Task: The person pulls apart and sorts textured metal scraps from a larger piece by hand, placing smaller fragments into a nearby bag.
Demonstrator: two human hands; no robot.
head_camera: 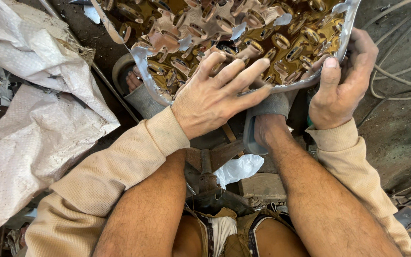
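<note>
Dark, grimy workshop floor lies below, with white sacks (pixel 34 109) heaped at the left and cables (pixel 400 76) trailing at the right. Held above the person's sandalled feet is a shiny embossed metal sheet (pixel 243 38) with a bright rim. Left hand (pixel 215 95) lies flat on its near edge, fingers spread open. Right hand (pixel 341 81) grips the sheet's right rim, thumb on top, fingers curled behind

Glossy, mirror-bright embossed metal tray (pixel 243 33); matt woven plastic sacks (pixel 34 119).
</note>
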